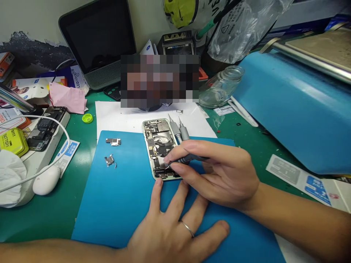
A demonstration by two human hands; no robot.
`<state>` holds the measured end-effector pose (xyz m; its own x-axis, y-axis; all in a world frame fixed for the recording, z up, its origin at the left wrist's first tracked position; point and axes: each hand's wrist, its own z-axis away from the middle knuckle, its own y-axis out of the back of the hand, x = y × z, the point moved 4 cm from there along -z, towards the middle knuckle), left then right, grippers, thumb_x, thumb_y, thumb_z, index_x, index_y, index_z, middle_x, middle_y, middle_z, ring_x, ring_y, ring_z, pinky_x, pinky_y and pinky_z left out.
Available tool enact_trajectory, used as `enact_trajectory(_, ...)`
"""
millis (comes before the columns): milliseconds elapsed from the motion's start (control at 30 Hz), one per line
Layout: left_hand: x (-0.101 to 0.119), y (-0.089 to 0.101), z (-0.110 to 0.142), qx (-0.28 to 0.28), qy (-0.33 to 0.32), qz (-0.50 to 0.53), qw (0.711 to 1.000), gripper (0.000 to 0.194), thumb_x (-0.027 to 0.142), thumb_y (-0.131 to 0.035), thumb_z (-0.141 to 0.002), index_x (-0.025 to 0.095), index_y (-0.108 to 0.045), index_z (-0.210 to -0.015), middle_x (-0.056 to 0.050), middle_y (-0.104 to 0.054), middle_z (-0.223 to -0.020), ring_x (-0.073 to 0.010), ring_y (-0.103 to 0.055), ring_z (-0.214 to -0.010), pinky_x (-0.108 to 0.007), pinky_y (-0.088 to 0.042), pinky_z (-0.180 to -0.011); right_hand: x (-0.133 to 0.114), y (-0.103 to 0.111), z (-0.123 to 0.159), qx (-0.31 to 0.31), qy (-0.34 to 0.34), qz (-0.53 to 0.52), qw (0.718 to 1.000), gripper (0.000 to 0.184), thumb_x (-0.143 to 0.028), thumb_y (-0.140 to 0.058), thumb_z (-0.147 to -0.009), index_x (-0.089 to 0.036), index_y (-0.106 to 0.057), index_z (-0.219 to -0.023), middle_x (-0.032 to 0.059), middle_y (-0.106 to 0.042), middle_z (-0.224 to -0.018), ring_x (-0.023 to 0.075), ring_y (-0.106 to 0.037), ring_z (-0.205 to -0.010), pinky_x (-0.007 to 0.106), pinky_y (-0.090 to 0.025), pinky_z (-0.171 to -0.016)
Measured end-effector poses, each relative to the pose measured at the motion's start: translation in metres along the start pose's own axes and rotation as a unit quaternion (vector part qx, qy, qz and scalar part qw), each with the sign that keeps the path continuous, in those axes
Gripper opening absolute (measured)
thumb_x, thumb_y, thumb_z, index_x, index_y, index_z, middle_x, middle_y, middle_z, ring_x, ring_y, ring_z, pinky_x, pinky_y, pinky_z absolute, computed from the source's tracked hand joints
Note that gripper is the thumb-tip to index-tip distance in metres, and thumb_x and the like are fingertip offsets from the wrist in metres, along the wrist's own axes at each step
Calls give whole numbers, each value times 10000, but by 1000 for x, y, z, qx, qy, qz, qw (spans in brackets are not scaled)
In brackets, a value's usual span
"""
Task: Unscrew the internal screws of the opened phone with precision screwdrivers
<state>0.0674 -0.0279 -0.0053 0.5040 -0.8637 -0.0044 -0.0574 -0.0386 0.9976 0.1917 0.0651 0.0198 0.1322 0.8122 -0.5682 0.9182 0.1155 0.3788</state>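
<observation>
Against the opened phone (161, 141), the left hand (172, 226) lies splayed — the right hand (226, 175) pinches a dark tool (191, 158).

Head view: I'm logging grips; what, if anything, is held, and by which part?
The right hand pinches a slim dark tool by the end nearer the opened phone. The left hand grips nothing visible; its fingertips lie at the phone's near edge.

Our right hand (227, 173) hides part of the opened phone's (161, 142) right edge and much of the dark tool (189, 158), its tip too small to tell. Left of the phone we cannot identify the tiny bits (115, 166), and beyond it a pixelated block (159, 80) masks things. The view's edges cut off our forearms (301, 215) and, well left of the phone, a white tissue (11, 175).
</observation>
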Motion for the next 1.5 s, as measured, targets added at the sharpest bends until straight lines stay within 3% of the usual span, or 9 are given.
enact_trajectory(167, -1, 0, 0, -5, -2, -1, 1000, 714, 748, -267, -989, 364, -394, -1577, -90, -423, -1605, -395, -388, -1416, -625, -425, -1067, -2, 0, -3, -9, 17, 20, 1000, 619, -33, -678, -893, -288, -507, -1431, 55, -799, -1066, 180, -789, -905, 314, -705, -770)
enact_trajectory(367, -1, -1, 1, -5, -1, -4, 1000, 739, 781, -282, -968, 373, -397, -1573, -90, -420, -1602, -393, -387, -1415, -631, -410, -1082, -10, 1, -8, -16, 94, 115, 989, 451, -129, -718, -902, -235, -590, -1322, 78, -788, -989, 212, -781, -859, 306, -690, -670)
enact_trajectory(633, 0, -3, 2, -3, -1, 0, 1000, 755, 794, -338, -950, 374, -394, -1575, -77, -423, -1605, -416, -322, -1462, -637, -381, -1091, -12, -1, -7, -5, 88, 113, 990, 467, -19, -688, -868, -187, -610, -1297, 94, -756, -977, 202, -767, -852, 282, -669, -653)
enact_trajectory(833, 2, -3, 1, 5, 7, -6, 1000, 768, 818, -390, -920, 387, -423, -1555, -77, -432, -1595, -438, -276, -1491, -642, -337, -1110, -10, 1, -7, -9, 74, 114, 991, 586, -11, -637, -865, -209, -550, -1410, 104, -763, -1027, 221, -757, -852, 322, -669, -644)
enact_trajectory(1067, 2, -3, 1, 6, -1, 0, 1000, 754, 795, -407, -930, 370, -433, -1552, -92, -440, -1591, -429, -350, -1449, -648, -333, -1093, -14, 2, -9, -14, 116, 141, 983, 511, -43, -732, -865, -156, -548, -1328, 93, -746, -1019, 183, -755, -891, 279, -674, -664)
enact_trajectory(1500, 3, -1, 0, -4, 4, 8, 1000, 694, 736, -423, -960, 384, -431, -1558, -93, -427, -1599, -443, -291, -1487, -652, -273, -1112, -12, 3, -11, -31, 53, 114, 992, 537, -17, -630, -889, -237, -558, -1373, 78, -781, -1016, 198, -759, -848, 310, -664, -664)
